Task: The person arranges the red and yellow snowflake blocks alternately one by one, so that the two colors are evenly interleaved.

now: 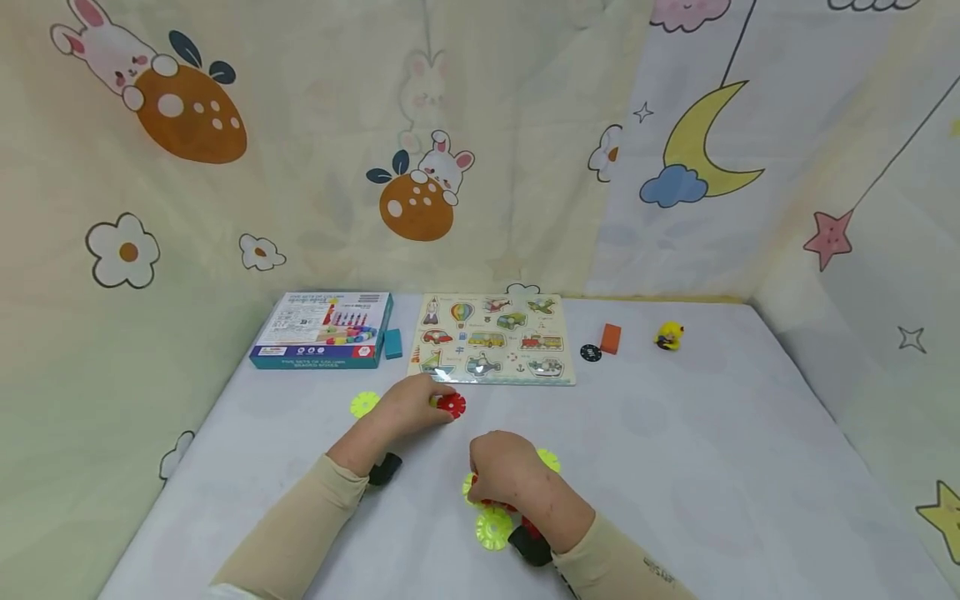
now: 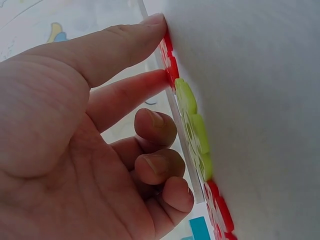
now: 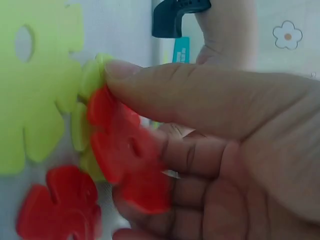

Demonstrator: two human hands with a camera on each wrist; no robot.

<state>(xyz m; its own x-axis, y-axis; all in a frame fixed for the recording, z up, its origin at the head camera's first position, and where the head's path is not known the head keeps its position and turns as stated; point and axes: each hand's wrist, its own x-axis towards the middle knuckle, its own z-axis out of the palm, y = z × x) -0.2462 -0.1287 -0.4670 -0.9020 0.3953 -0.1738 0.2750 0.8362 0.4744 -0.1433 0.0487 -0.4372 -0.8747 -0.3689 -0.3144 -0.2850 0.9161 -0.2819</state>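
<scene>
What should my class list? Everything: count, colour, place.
Box: 1, teal-white, back left
Block: 1, blue, by box
Board: 1, cream, back middle
Chip: 1, black, by board
Brick: 1, orange, beside chip
Toy: 1, yellow, back right
Lime discs: several, some hidden, middle and front
Red discs: several, some hidden, beside lime
Table: 1, white, beneath
Walls: 3, pale, around
Sleeves: 2, beige, forearms
Cameras: 2, black, wrists
Left hand: 1, bare, middle
Right hand: 1, bare, front

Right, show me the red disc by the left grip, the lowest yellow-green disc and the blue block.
Red disc (image 1: 454,409): head view, on its uncovered face.
Yellow-green disc (image 1: 491,533): head view, near its face's centre.
Blue block (image 1: 393,343): head view, middle of its visible surface.
</scene>
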